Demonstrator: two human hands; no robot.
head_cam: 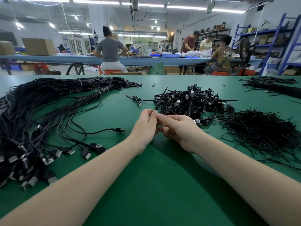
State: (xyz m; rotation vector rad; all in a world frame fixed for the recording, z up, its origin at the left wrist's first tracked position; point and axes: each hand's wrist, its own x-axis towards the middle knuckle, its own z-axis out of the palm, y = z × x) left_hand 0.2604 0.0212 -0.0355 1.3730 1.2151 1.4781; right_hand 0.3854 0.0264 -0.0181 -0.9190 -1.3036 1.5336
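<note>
meeting above the desk, both hands grasp one black cable: the left hand pinches it at the fingertips, the right hand seemingly nips it just beside. the cable runs up to the tangled pile.

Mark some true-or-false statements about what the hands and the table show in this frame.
1. The left hand and the right hand pinch one thin black cable between them. True.
2. The table has a blue top. False: it is green.
3. A heap of black ties lies to the right of the right hand. True.
4. The long cables are spread on the right side of the table. False: they lie on the left, many plugs pointing towards the person.
5. Nobody else is in the room. False: other people work in the background.
</note>
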